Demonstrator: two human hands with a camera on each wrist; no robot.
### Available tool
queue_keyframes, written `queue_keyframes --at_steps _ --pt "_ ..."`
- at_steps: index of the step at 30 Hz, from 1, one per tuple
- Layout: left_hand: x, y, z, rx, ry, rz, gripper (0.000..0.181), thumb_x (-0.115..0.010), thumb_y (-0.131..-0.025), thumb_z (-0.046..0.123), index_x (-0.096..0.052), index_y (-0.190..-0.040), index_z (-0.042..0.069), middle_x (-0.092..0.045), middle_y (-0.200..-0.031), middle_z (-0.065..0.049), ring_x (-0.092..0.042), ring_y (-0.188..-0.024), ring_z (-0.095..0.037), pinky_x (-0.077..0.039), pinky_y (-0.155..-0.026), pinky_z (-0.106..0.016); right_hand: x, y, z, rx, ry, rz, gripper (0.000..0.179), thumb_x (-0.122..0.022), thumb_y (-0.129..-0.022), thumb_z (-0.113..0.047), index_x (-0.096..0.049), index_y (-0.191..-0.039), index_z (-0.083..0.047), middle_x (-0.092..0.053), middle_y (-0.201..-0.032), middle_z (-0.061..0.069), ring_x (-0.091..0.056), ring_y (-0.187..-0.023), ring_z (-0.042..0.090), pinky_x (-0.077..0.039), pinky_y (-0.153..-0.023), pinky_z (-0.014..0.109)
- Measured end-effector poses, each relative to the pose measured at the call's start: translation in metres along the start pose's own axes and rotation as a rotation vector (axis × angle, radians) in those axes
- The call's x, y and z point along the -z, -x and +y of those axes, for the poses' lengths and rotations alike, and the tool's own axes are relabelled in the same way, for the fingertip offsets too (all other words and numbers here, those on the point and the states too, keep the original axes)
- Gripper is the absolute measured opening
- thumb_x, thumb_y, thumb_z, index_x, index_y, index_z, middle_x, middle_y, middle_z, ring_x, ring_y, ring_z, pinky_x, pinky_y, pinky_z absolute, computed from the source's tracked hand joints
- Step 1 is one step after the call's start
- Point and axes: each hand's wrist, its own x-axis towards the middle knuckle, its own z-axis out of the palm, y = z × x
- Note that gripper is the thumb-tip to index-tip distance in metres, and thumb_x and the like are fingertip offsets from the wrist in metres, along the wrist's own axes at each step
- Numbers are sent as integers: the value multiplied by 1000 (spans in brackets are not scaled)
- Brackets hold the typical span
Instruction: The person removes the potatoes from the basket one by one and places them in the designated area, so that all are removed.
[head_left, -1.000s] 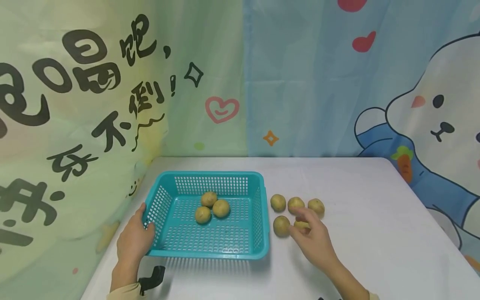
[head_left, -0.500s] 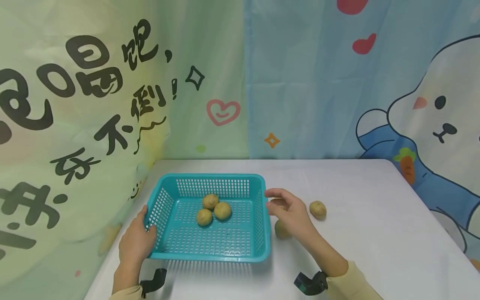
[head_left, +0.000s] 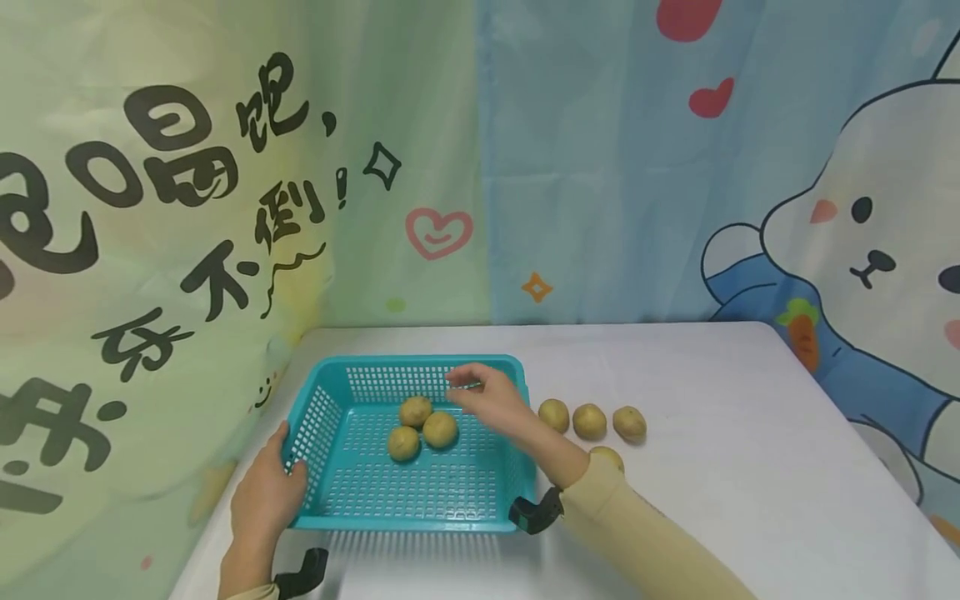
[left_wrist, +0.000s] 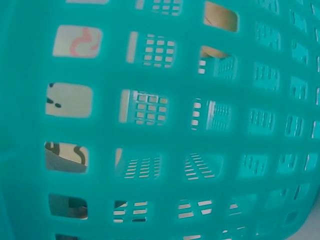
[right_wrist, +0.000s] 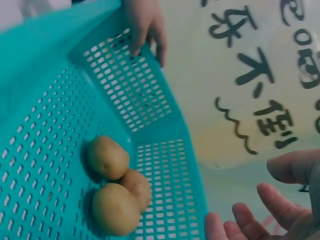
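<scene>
My left hand (head_left: 264, 483) grips the left rim of a teal plastic basket (head_left: 412, 527); in the right wrist view, the left hand (right_wrist: 145, 22) has its thumb inside the wall and fingers outside. Three potatoes (head_left: 440, 429) lie close together on the basket's floor. Over the basket's right part hovers my right hand (head_left: 491, 398), to the right of those potatoes. The right wrist view has its fingers (right_wrist: 277, 202) spread and loosely bent, holding nothing. Basket wall (left_wrist: 105, 70) fills the left wrist view.
On the white table (head_left: 720, 467), right of the basket, lie several more potatoes (head_left: 590, 422). My right forearm (head_left: 558, 454) crosses the basket's right rim and may hide part of that group. Printed curtains (head_left: 585, 208) stand behind and to the left.
My right hand has moved left from over the loose potatoes to above the basket, carrying nothing visible. My left hand has kept its grip. The basket still holds the same three potatoes.
</scene>
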Motion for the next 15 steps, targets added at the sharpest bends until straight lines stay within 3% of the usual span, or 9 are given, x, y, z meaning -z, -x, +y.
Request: queue_keyframes --at_steps 5,11,15 --pt "-1 0 2 -8 2 -9 65 -51 -94 17 -26 -153 2 -38 -147 -31 -54 -111 -48 -48 -74 -53 -15 -16 6 13 120 -30 32 -63 -95 -25 -63 -124 -11 -61 -127 12 -60 -110 26 -50 -87 40" --pt "-2 1 0 -14 12 -19 66 -52 -93 17 -27 -153 2 -40 -144 -32 -60 -95 -41 -43 -56 -37 -27 -34 21 74 179 -29 31 -66 -92 -21 -64 -121 -10 -62 -125 13 -60 -105 26 -49 -87 41" --pt "1 -1 -2 -17 2 -5 65 -51 -94 17 -27 -153 3 -40 -145 -31 -59 -94 -39 -42 -56 -35 -34 -43 28 99 194 -9 32 -67 -90 -18 -64 -121 -9 -64 -122 14 -61 -102 25 -49 -86 40"
